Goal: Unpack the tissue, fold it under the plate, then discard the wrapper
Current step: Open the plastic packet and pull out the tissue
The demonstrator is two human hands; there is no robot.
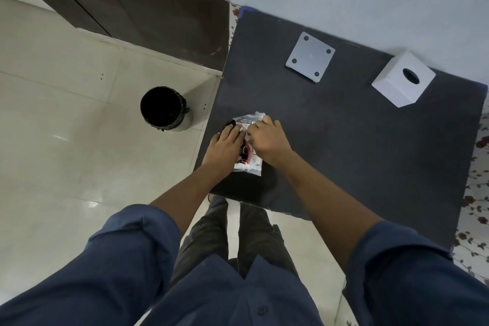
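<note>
Clear plastic wrapper (248, 144), crinkled and printed in white and red, lies near the left edge of a dark grey worktop (357, 145) at the centre of the frame, with both bare hands on it. Whatever tissue it holds is not plainly visible through the film. The left hand (225, 149) lies over the packet's left side, fingers pointing toward the upper part of the frame, its grip pressing down on the wrapper rather than closed round it. The right hand (267, 140) is curled at the packet's upper right, its grip pinched on the film there. A small black object (229, 123) sits just beside the left fingertips; what it is cannot be told. Toward the upper right, well apart from the hands, a square white plate (310, 57) rests upside down and a white tissue box (403, 78) stands beside it. On the tiled floor at the left, a black-lined bin (165, 108) stands near the worktop's edge.
</note>
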